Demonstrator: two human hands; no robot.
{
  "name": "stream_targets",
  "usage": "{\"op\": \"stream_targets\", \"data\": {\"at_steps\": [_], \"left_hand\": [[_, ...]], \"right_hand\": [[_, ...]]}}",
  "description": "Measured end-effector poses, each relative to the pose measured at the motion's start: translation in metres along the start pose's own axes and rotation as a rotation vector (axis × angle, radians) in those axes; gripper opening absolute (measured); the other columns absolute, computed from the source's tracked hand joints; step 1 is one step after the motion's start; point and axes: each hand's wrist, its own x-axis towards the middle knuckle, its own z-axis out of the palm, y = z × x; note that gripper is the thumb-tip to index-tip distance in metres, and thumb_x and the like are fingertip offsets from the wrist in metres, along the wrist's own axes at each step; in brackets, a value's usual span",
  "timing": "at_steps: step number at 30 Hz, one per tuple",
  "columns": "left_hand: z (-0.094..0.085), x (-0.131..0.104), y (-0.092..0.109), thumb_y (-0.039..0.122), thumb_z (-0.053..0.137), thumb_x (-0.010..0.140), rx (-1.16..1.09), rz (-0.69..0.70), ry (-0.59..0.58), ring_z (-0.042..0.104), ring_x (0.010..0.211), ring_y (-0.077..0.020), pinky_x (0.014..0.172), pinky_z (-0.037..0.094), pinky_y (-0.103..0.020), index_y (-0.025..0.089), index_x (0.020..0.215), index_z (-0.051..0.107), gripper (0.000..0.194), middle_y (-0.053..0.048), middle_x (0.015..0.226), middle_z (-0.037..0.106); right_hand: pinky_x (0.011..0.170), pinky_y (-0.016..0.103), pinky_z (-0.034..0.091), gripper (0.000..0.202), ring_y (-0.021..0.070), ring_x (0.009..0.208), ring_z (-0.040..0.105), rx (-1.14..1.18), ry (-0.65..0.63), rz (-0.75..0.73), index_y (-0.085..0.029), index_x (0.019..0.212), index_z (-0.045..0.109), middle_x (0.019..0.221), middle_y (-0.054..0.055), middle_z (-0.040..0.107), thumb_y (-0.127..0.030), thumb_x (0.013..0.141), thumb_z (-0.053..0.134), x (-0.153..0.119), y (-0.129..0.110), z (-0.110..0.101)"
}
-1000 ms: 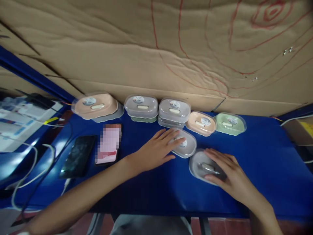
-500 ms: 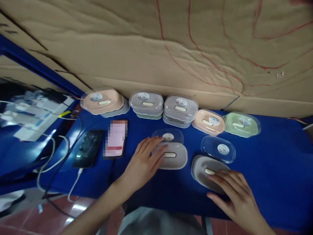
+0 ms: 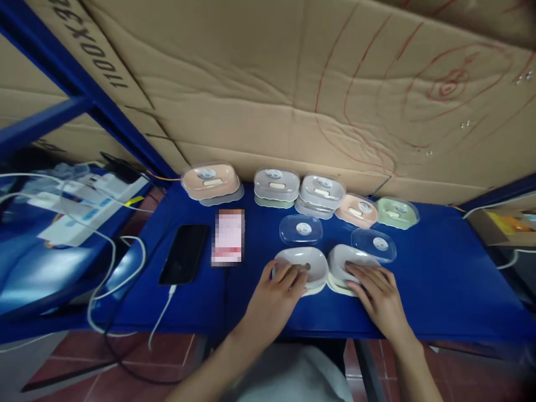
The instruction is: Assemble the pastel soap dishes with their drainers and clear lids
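Two grey oval dishes, which look like soap dishes, sit side by side near the table's front edge, each over a cream base. Around the left soap dish (image 3: 319, 261) my left hand (image 3: 274, 296) is closed, its fingers reaching inside over the tray. A small dark opening shows at its fingertips. My right hand (image 3: 379, 293) has its fingers curled on the right soap dish (image 3: 345, 258), covering much of it; the thumb is at the front. Behind them lie two clear lids with round labels, the left lid (image 3: 288, 230) and the right lid (image 3: 362, 241).
Along the cardboard wall (image 3: 251, 111) stand lidded dishes: a peach one (image 3: 196, 181) on a grey one, two grey stacks (image 3: 268, 192), another peach one (image 3: 347, 218) and a green one (image 3: 396, 215). Two phones (image 3: 184, 254) and a power strip (image 3: 79, 215) with cables are left.
Both hands and dishes have come closer together, and the dishes now show hollow insides with cream bases beneath. My left fingers have moved into the dish. The camera view has shifted.
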Motion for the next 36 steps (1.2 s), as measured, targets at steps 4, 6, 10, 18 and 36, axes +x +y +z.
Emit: {"op": "stream_targets", "data": {"at_steps": [4,6,10,18,36], "left_hand": [[-0.002,0.002,-0.006,0.027,0.069,0.106,-0.024,-0.023,0.066,0.073,0.117,-0.0266,0.110,0.052,-0.052,0.021,0.130,0.070,0.025,-0.009,0.123,0.080],[-0.001,0.005,-0.005,0.027,0.068,0.106,-0.026,-0.047,0.092,0.072,0.120,-0.0270,0.112,0.051,-0.054,0.021,0.132,0.069,0.027,-0.009,0.125,0.079],[0.002,0.003,0.005,0.022,0.064,0.106,-0.007,-0.066,0.058,0.069,0.129,-0.0276,0.121,0.045,-0.059,0.025,0.137,0.068,0.031,-0.008,0.136,0.075],[-0.023,0.033,-0.024,0.020,0.052,0.110,-0.029,0.009,0.189,0.068,0.131,-0.0276,0.123,0.044,-0.057,0.024,0.148,0.060,0.039,-0.011,0.144,0.071],[-0.030,0.218,-0.095,0.034,0.056,0.111,0.050,0.036,0.021,0.064,0.134,-0.0292,0.112,0.049,-0.045,0.020,0.145,0.062,0.037,-0.012,0.143,0.070]], "right_hand": [[0.111,0.046,0.044,0.039,0.0263,0.124,0.073,-0.031,0.009,-0.042,-0.030,0.148,0.063,0.136,0.006,0.077,-0.033,0.110,0.056,0.031,0.001,0.006],[0.112,0.048,0.043,0.035,0.0267,0.125,0.072,-0.042,0.007,-0.065,-0.029,0.143,0.066,0.133,0.006,0.078,-0.033,0.110,0.056,0.045,0.005,0.008],[0.108,0.048,0.047,0.031,0.0268,0.124,0.071,-0.002,-0.033,-0.106,-0.028,0.138,0.070,0.131,0.007,0.079,-0.033,0.110,0.056,0.057,0.015,0.009],[0.117,0.052,0.047,0.038,0.0289,0.140,0.061,0.062,0.015,-0.053,-0.030,0.146,0.064,0.146,0.008,0.070,-0.033,0.110,0.050,0.101,0.091,-0.014],[0.097,0.044,0.058,0.035,0.0318,0.109,0.076,0.099,-0.256,0.051,-0.024,0.122,0.079,0.118,0.010,0.081,-0.043,0.107,0.052,0.165,0.147,-0.036]]}}
